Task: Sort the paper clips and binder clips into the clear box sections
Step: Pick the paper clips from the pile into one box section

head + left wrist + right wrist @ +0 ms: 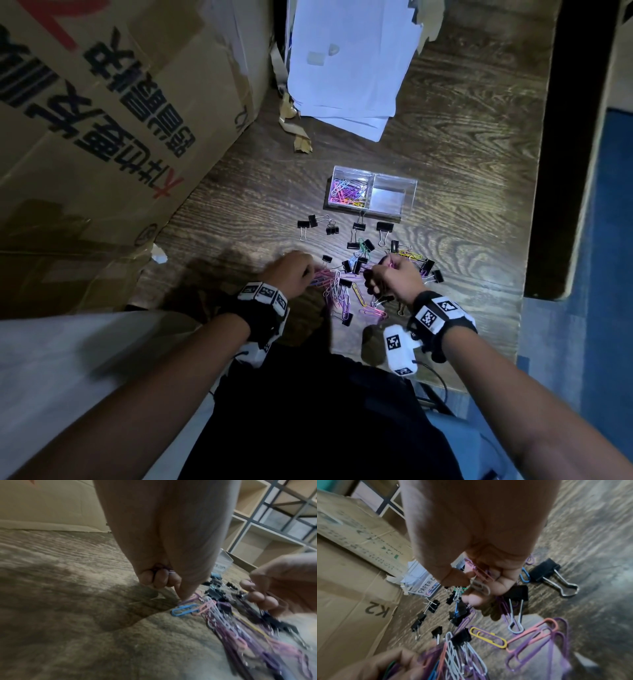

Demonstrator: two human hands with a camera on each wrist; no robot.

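A clear two-section box (373, 193) stands on the wooden table; its left section holds coloured paper clips (349, 193), its right section (388, 198) looks bare. Below it lie mixed black binder clips (358, 226) and coloured paper clips (342, 291). My left hand (294, 270) is curled round a few paper clips, its fingertip touching the pile's left edge (184, 597). My right hand (394, 277) holds a bunch of paper clips (481, 573) over the pile's right side.
A big printed cardboard carton (102, 137) fills the left side. A stack of white paper (349, 61) lies behind the box, with torn tape scraps (298, 130) beside it. The table's right edge (534, 205) drops to a blue floor.
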